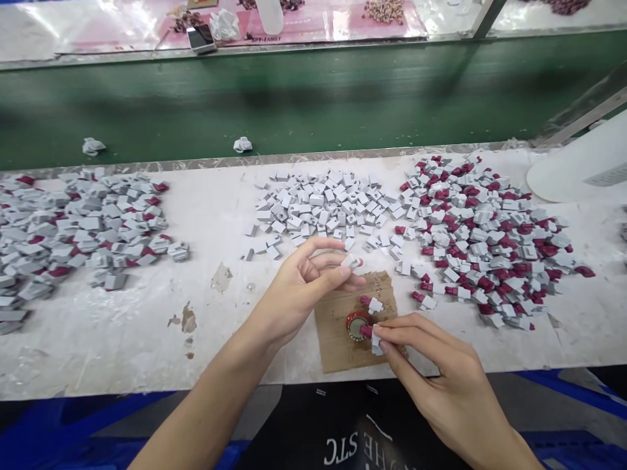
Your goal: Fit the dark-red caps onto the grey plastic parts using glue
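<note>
Between thumb and fingers, my left hand [316, 271] pinches a small grey plastic block [351, 262] above a piece of brown cardboard [337, 346]. My right hand [431, 359] grips a grey plastic piece with a dark red end [377, 341] by its grey part. The red end is over a bottle cap [356, 323] with a red rim, lying upside down on the cardboard; whether they touch I cannot tell. Just behind the cap lies another grey-and-red piece [375, 305].
A pile of plain grey blocks [323, 202] lies behind the cardboard. Grey-and-red pieces are heaped at right [484, 241] and left [83, 228]. A white container [578, 166] stands at far right. Behind the table runs a green conveyor belt [196, 98] with two crumpled bits [242, 144].
</note>
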Available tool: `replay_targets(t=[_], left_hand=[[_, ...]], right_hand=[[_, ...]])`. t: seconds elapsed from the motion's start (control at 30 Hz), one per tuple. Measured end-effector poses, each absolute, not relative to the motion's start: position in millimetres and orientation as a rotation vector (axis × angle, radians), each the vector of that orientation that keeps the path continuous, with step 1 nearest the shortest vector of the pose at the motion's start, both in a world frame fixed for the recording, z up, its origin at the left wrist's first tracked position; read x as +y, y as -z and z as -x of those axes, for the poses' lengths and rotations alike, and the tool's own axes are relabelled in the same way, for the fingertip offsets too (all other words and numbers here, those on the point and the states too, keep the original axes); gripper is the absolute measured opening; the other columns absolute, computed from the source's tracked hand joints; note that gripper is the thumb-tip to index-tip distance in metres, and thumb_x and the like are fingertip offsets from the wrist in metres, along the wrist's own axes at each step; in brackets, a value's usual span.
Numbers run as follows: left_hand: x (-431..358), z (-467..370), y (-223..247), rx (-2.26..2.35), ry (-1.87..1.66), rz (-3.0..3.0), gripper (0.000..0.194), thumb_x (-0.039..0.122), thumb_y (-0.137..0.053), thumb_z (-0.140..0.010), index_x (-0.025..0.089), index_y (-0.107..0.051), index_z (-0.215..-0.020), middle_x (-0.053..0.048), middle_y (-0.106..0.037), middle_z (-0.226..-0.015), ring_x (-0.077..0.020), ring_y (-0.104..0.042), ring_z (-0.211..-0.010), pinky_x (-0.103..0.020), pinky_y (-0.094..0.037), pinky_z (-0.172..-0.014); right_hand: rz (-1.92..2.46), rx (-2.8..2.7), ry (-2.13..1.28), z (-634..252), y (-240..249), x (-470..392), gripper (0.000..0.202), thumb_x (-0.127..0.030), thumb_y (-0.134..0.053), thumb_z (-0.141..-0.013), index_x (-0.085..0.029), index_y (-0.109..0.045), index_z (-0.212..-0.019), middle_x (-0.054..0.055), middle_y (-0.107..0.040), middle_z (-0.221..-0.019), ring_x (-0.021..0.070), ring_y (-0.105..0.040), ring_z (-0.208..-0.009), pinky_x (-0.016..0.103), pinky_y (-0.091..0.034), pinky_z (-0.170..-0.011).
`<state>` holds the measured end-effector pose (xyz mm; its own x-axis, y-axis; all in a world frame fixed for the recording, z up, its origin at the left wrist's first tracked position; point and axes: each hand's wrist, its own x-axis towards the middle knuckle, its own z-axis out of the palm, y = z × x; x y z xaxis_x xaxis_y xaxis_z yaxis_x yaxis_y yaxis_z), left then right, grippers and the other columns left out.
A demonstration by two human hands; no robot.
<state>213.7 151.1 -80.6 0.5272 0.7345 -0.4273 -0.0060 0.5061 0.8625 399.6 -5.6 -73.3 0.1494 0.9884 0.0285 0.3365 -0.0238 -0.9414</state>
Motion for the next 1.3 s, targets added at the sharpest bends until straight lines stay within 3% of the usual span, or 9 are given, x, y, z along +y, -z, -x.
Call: replay_targets(t=[0.17,0.3,0.4,0.5,0.8,0.93,1.07,1.17,1.3], left_hand=[[152,-220,80,0.868,-0.471,-0.891,0.031,0.036,-0.094,-0.09,0.027,-0.082,-0.117,-0.007,-0.087,-0.102,-0.0273,-0.086,-0.103,-0.048,-0.065,-0.11],[149,-233,78,0.808,-0.473,-0.94,0.022,0.039,-0.091,-0.094,0.028,-0.085,-0.112,-0.007,-0.087,-0.111,-0.0253,-0.084,-0.102,-0.042,-0.069,-0.097],[147,-242,75,0.758,-0.507,-0.955,0.021,0.035,-0.092,-0.094,0.028,-0.086,-0.113,-0.005,-0.087,-0.102,-0.0212,-0.082,-0.09,-0.035,-0.069,-0.084],[146,-248,72,0.739,-0.499,-0.932,0.022,0.032,-0.093,-0.093,0.026,-0.087,-0.113,-0.004,-0.085,-0.092,-0.0216,-0.082,-0.086,-0.036,-0.069,-0.088],[146,-252,72,0.731,-0.477,-0.907,0.03,0.027,-0.097,-0.089,0.018,-0.087,-0.115,-0.006,-0.088,-0.101,-0.0184,-0.083,-0.091,-0.025,-0.067,-0.086],[149,-253,75,0.742,-0.456,-0.943,0.028,0.028,-0.096,-0.09,0.019,-0.087,-0.115,-0.007,-0.088,-0.103,-0.0185,-0.083,-0.091,-0.025,-0.066,-0.084],[150,-250,79,0.743,-0.4,-0.986,0.02,0.029,-0.097,-0.088,0.018,-0.087,-0.102,-0.006,-0.088,-0.095,-0.0195,-0.083,-0.086,-0.026,-0.066,-0.076],[152,-248,77,0.722,-0.35,-1.01,0.02,0.028,-0.097,-0.086,0.019,-0.086,-0.099,-0.006,-0.088,-0.092,-0.0196,-0.082,-0.084,-0.026,-0.066,-0.073],[170,-254,67,0.693,-0.305,-1.249,0.016,0.031,-0.093,-0.09,0.021,-0.086,-0.1,-0.006,-0.087,-0.094,-0.0218,-0.082,-0.087,-0.032,-0.066,-0.077]], right_hand=[[1.558,-1.087,-0.946,-413,68,2,0.018,-0.024,-0.081,-0.102,-0.037,-0.089,-0.111,0.002,-0.089,-0.11,0.0241,-0.085,-0.106,0.033,-0.072,-0.092],[1.405,-0.74,-1.041,-424,70,24,0.014,-0.03,-0.086,-0.101,-0.038,-0.09,-0.111,0.001,-0.089,-0.122,0.0258,-0.084,-0.119,0.038,-0.071,-0.103],[1.292,-0.6,-1.087,-427,76,39,0.009,-0.035,-0.09,-0.097,-0.036,-0.091,-0.106,0.001,-0.091,-0.113,0.0253,-0.086,-0.113,0.039,-0.071,-0.102],[1.258,-0.565,-1.126,-429,81,44,0.011,-0.036,-0.093,-0.093,-0.034,-0.092,-0.104,0.001,-0.091,-0.108,0.0223,-0.086,-0.107,0.035,-0.071,-0.099],[1.281,-0.536,-1.113,-430,86,43,0.013,-0.038,-0.098,-0.089,-0.033,-0.093,-0.099,0.0,-0.089,-0.104,0.0167,-0.084,-0.101,0.022,-0.068,-0.092],[1.338,-0.655,-1.083,-429,82,43,0.009,-0.032,-0.092,-0.095,-0.036,-0.093,-0.103,0.0,-0.089,-0.105,0.0185,-0.085,-0.101,0.025,-0.07,-0.09],[1.482,-0.891,-1.041,-433,72,41,0.018,-0.022,-0.086,-0.098,-0.035,-0.093,-0.108,0.001,-0.088,-0.102,0.0179,-0.084,-0.095,0.023,-0.069,-0.082],[1.487,-0.947,-1.092,-440,68,41,0.015,-0.023,-0.088,-0.095,-0.034,-0.093,-0.105,0.0,-0.088,-0.097,0.0176,-0.085,-0.091,0.022,-0.069,-0.078],[1.482,-1.046,-1.129,-454,66,55,0.011,-0.032,-0.085,-0.098,-0.033,-0.092,-0.107,0.002,-0.088,-0.099,0.0209,-0.084,-0.088,0.031,-0.069,-0.075]])
